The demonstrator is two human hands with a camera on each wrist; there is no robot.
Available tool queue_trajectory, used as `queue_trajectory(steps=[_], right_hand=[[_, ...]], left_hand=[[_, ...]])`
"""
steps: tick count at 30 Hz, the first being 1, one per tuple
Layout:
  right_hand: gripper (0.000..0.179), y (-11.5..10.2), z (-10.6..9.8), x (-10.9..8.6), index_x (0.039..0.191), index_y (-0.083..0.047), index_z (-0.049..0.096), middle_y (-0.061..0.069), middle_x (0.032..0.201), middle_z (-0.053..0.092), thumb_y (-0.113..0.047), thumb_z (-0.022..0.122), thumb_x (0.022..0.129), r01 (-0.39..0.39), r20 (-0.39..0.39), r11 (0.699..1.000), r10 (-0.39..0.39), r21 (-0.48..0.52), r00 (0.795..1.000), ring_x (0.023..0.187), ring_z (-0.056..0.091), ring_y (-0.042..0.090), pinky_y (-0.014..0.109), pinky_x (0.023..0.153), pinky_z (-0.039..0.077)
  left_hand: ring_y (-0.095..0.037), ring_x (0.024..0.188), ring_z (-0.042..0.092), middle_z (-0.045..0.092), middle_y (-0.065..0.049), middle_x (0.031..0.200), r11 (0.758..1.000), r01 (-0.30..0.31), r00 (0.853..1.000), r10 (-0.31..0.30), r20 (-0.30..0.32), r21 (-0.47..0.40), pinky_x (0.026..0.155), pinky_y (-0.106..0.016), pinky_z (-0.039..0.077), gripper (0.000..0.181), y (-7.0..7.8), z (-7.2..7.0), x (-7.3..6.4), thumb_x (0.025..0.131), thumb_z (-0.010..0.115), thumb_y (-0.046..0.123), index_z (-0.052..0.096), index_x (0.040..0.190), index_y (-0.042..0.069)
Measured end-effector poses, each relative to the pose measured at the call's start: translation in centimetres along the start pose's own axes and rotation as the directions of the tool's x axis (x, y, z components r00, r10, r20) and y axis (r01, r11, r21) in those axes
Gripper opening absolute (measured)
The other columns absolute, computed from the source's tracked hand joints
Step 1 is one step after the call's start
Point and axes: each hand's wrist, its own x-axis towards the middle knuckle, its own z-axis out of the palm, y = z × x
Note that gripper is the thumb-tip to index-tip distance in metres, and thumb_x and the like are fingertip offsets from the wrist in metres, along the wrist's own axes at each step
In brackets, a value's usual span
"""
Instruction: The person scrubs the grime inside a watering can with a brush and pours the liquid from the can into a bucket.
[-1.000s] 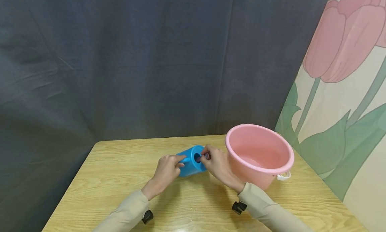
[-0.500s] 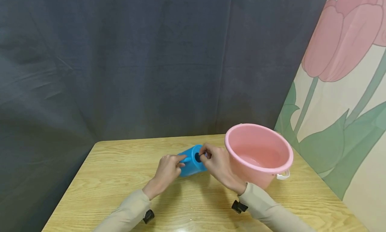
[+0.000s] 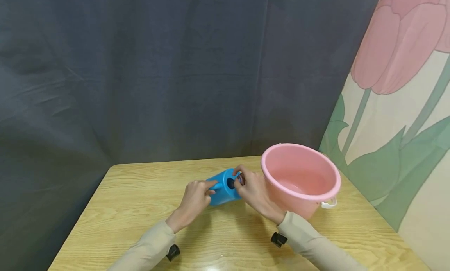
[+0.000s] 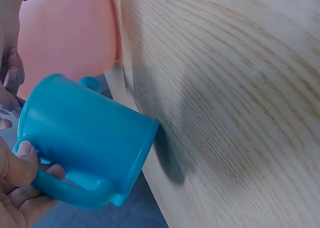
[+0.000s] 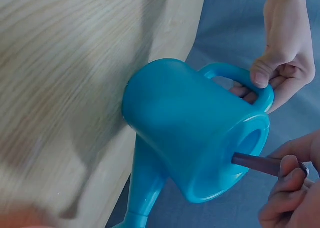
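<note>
On the wooden tabletop [image 3: 140, 208], seen from the head camera, there stood two plastic vessels: one blue watering can [image 3: 222, 192] tipped toward the person, and one pink bucket [image 3: 300, 181] just to its right, upright, with a white handle lug at its near side. Two hands worked at the can. The left hand [image 3: 194, 200] had its fingers curled round the can's handle, and the right hand [image 3: 254, 192] pinched something small at the round opening in the can's top. Both arms wore beige sleeves. A dark grey curtain [image 3: 158, 75] hung behind, and one painted pink tulip covered the wall [image 3: 404, 106] to the right.

From the left wrist camera, the one watering can [image 4: 85, 143] showed its side and base edge against the tabletop [image 4: 240, 98], tilted so that only the base rim seemed to touch the wood. The thumb and fingers of the left hand [image 4: 17, 188] wrapped the looped handle. The pink bucket [image 4: 67, 38] stood close beyond the can.

From the right wrist camera, the can [image 5: 190, 128] lay tipped with its spout pointing down past the tabletop [image 5: 65, 63] edge. The left hand [image 5: 282, 63] gripped the handle, and the right hand [image 5: 292, 193] pinched one thin dark stick [image 5: 255, 163], whose tip sat inside the can's filling hole.
</note>
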Motion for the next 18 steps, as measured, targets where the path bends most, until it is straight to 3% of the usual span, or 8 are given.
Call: queue_trajectory(steps=[10,18], right_hand=[[0.014,0.82,0.55,-0.21,0.098,-0.009,0.063,-0.012,0.058,0.046,-0.007,0.071,0.086,0.005,0.056,0.998,-0.001,-0.059,0.998,0.049,0.043,0.005,0.027,0.05,0.036],[0.013,0.44,-0.04,-0.56,0.095,-0.011,0.062,-0.012,0.059,0.046,-0.009,0.072,0.087,0.135,-0.019,0.969,-0.142,-0.207,0.99,0.046,0.041,0.004,0.024,0.043,0.033]], left_hand=[[-0.016,0.074,0.073,0.074,-0.017,0.095,1.0,-0.012,1.0,0.012,-0.016,0.011,0.055,-0.019,0.051,0.046,-0.08,0.01,-0.16,0.07,0.059,-0.024,0.074,0.109,-0.004],[-0.017,0.075,0.073,0.073,-0.019,0.099,1.0,0.001,1.0,-0.001,-0.014,0.002,0.061,-0.025,0.056,0.046,-0.19,-0.03,-0.16,0.071,0.058,-0.024,0.073,0.109,-0.005]])
